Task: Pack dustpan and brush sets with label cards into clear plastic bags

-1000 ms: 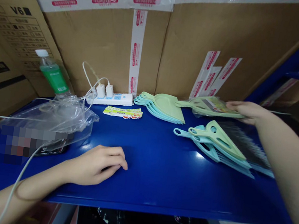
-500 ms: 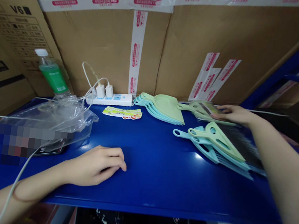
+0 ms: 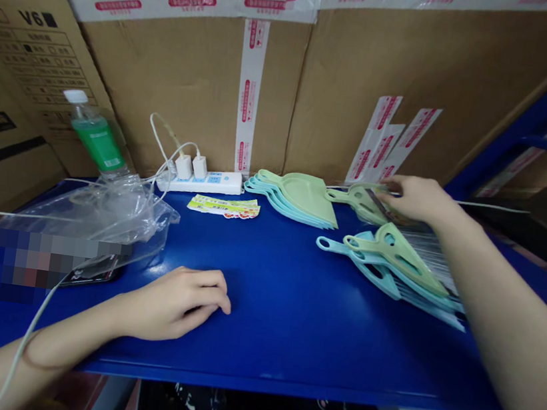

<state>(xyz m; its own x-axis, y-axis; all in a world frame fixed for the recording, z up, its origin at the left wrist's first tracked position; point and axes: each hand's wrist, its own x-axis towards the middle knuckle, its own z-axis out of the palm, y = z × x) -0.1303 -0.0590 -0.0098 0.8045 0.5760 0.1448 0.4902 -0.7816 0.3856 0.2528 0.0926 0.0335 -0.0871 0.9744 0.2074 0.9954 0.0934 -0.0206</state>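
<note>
My left hand (image 3: 184, 304) rests on the blue table near its front edge. Its fingers are loosely bent, thumb apart, with nothing seen in them. At the back right, my right hand (image 3: 413, 196) is closed over the edge of a pale green hand brush (image 3: 362, 203) in clear plastic; part of it is hidden by the fingers. Beside it on the left lies a stack of dustpans (image 3: 308, 193), a green one on top of several blue ones. Nearer to me, under my right forearm's left side, is a pile of green and blue hand brushes (image 3: 404, 262) with dark bristles.
A power strip (image 3: 228, 183) with two white chargers stands against the cardboard boxes (image 3: 178, 85). Printed labels (image 3: 223, 206) lie before it. On the left are a green-labelled bottle (image 3: 100, 142), clear plastic bags (image 3: 126, 212), a phone (image 3: 98, 274) and a white cable (image 3: 35, 328).
My right hand has shifted a little left and up at the wrapped brush, and its dark strip now tilts more. My left hand stays in place.
</note>
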